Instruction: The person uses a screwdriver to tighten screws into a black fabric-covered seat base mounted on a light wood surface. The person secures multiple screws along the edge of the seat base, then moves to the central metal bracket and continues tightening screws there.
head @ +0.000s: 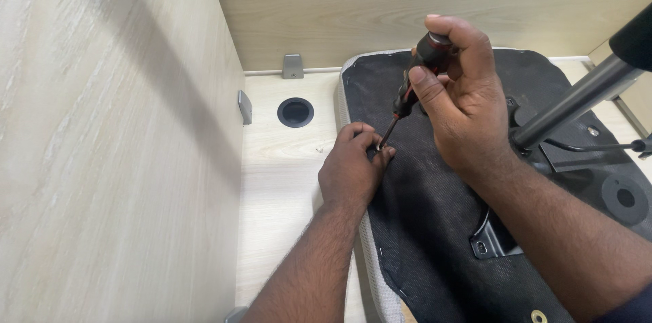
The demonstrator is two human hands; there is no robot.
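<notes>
Seen from above: an upturned chair seat [435, 228], its underside covered in black fabric, lies on a pale wooden desk [285, 160]. The right hand [462, 105] is closed around a black and red screwdriver [415, 75], tip angled down to the seat's left edge. There the left hand [353, 170] pinches a small screw [382, 152] – fingers tight together. A grey metal post [577, 102] rises at right – a round cable hole [295, 112] sits at left.

Pale wood-grain desk surface [285, 160] beneath the hands, walled left and behind by matching light laminate partition panels [102, 126]; round black cable grommet [295, 112] and grey metal brackets [293, 66] just left.
</notes>
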